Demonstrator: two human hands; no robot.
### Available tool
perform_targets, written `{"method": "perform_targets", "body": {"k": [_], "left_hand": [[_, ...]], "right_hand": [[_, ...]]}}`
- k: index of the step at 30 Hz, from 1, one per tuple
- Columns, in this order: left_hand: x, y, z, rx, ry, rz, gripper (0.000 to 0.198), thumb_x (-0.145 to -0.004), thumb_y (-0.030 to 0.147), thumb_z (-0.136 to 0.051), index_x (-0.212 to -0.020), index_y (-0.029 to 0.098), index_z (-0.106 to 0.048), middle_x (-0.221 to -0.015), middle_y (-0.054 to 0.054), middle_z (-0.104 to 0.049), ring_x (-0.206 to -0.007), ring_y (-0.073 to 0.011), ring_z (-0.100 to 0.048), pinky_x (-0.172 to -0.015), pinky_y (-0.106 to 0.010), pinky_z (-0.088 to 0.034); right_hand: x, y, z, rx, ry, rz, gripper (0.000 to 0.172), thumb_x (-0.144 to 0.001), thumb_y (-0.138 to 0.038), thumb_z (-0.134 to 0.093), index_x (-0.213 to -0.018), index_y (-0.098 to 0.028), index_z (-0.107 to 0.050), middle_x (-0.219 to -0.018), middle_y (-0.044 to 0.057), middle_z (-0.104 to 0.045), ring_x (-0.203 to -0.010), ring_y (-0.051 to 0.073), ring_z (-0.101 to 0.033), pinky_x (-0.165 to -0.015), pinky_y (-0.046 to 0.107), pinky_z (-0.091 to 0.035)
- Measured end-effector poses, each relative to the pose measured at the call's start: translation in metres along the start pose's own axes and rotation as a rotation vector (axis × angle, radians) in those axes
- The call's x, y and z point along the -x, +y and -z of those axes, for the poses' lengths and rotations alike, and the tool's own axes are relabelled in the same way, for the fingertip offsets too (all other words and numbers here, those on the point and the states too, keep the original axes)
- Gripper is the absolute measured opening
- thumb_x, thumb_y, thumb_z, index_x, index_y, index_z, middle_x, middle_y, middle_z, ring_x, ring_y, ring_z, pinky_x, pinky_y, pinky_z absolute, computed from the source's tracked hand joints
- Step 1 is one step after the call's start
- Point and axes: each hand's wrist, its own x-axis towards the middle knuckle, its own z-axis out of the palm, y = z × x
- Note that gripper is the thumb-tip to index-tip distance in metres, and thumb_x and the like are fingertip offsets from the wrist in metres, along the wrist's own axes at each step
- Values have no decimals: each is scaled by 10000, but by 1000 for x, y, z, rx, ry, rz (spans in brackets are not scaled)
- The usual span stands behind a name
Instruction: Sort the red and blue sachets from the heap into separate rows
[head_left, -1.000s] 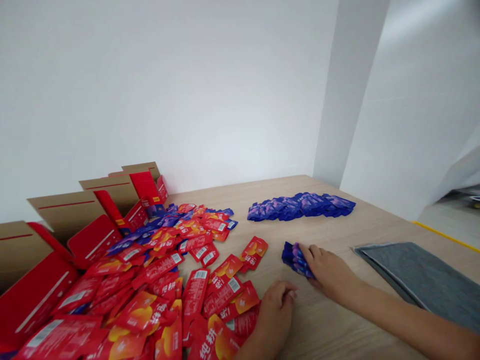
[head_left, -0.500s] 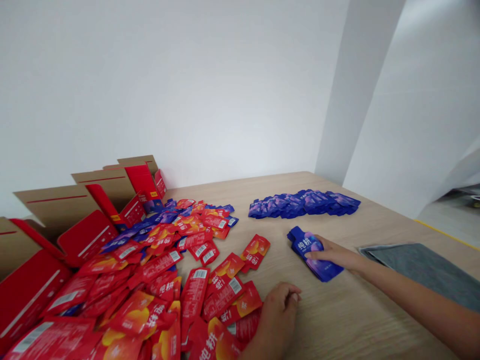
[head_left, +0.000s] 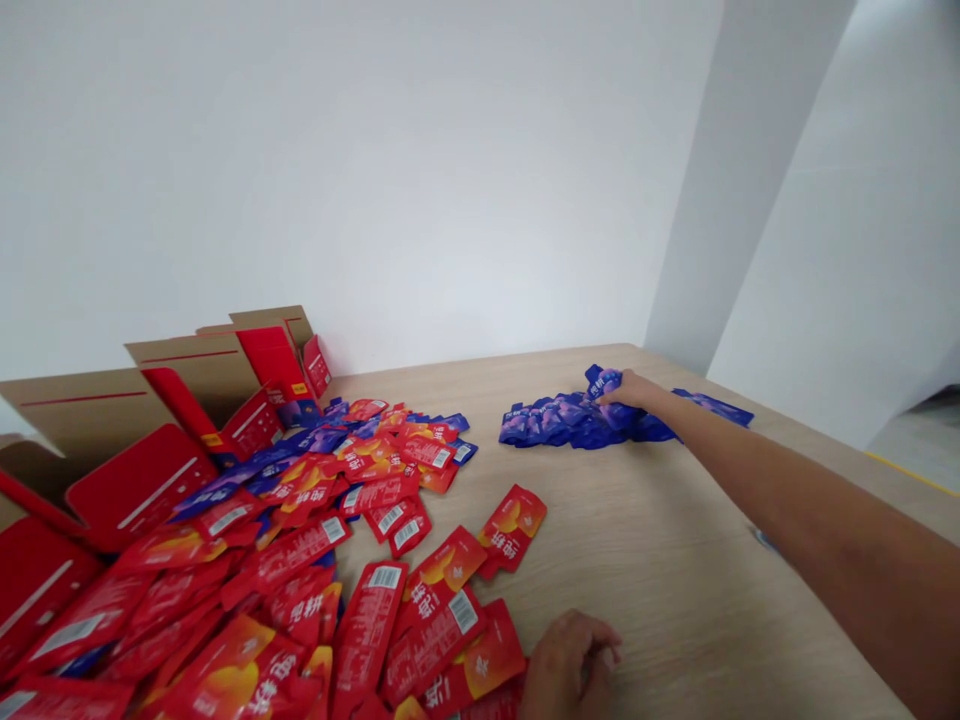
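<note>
My right hand (head_left: 626, 388) reaches to the far side of the table, its fingers closed on blue pouches (head_left: 602, 382). It holds them at the top of the long overlapping row of blue pouches (head_left: 555, 420); how many are in the grip is hidden. At the bottom middle, my left hand (head_left: 571, 662) rests on the table with fingers loosely curled and nothing visible in them. Just left of it lie red pouches with orange fruit prints (head_left: 480, 660). A lone red pouch (head_left: 512, 528) lies above them, beside the big mixed heap of red and blue pouches (head_left: 300, 560).
Open red cardboard boxes (head_left: 142, 480) with brown raised flaps stand in a row along the left side. A white wall (head_left: 450, 180) rises behind the wooden table (head_left: 675, 560). A grey pillar (head_left: 697, 200) is at the back right.
My right hand has carried the blue pouches from the near table up and away to the row at the back. My left hand stays low by the red pouches. The view has shifted slightly.
</note>
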Motion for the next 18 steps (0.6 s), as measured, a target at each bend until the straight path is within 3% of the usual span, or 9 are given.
{"method": "perform_targets", "body": {"k": [3, 9, 14, 18], "left_hand": [[-1, -7, -2, -2, -11, -50, 266, -781, 53, -449, -927, 175, -636, -885, -60, -675, -823, -157, -601, -744, -243, -439], [0, -4, -2, 23, -4, -55, 248, -803, 75, -446, -925, 180, -634, -889, -61, -676, -820, -158, -601, -745, -246, -441], [0, -3, 0, 40, -17, -30, 240, -804, 74, -446, -918, 181, -628, -897, -58, -661, -850, -160, -593, -776, -247, -431], [0, 0, 1, 38, -29, 2, 268, -778, 49, -446, -922, 180, -630, -899, -52, -657, -863, -160, -588, -785, -247, -429]], "right_hand": [[-20, -4, -11, 170, -62, -68, 881, -430, -399, -843, -1171, -16, -557, -1095, 268, -632, -1026, 403, -593, -823, 455, -480], [-33, -4, -16, 372, -131, -65, 740, -493, -440, -812, -1127, -111, -619, -1119, 197, -652, -1004, 354, -611, -798, 413, -484], [-24, -4, -5, 424, -84, -17, 759, -635, -554, -705, -1172, -31, -586, -1180, 257, -606, -1086, 371, -567, -851, 407, -455], [-1, -1, -1, 421, -6, 97, 555, -841, -464, -518, -1190, -36, -568, -1197, 223, -605, -1106, 301, -560, -897, 350, -420]]}}
